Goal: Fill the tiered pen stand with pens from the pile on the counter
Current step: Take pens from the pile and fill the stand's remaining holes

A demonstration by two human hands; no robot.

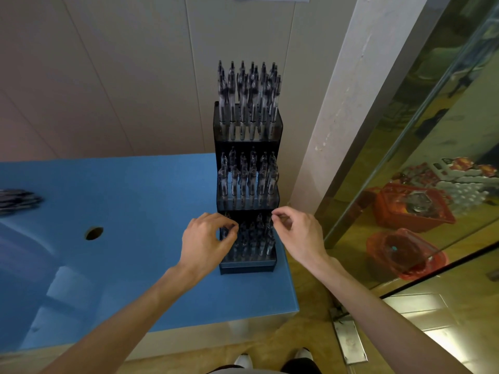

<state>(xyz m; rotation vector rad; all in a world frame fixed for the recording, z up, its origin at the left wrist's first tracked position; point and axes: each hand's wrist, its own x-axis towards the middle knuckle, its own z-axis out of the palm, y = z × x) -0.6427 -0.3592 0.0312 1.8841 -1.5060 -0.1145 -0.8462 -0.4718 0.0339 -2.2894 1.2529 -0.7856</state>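
The black tiered pen stand stands at the right end of the blue counter. Its top and middle tiers are packed with clear black-topped pens, and the lowest tier holds several more. My left hand is at the left side of the lowest tier and pinches the top of a pen standing there. At the tier's right side, my right hand has its thumb and forefinger curled around the top of a pen. The pile of pens lies at the counter's far left edge, blurred.
A round hole is cut in the counter left of my hands. A panelled wall rises behind the stand and a pillar stands to its right. Red baskets show behind a glass pane on the right.
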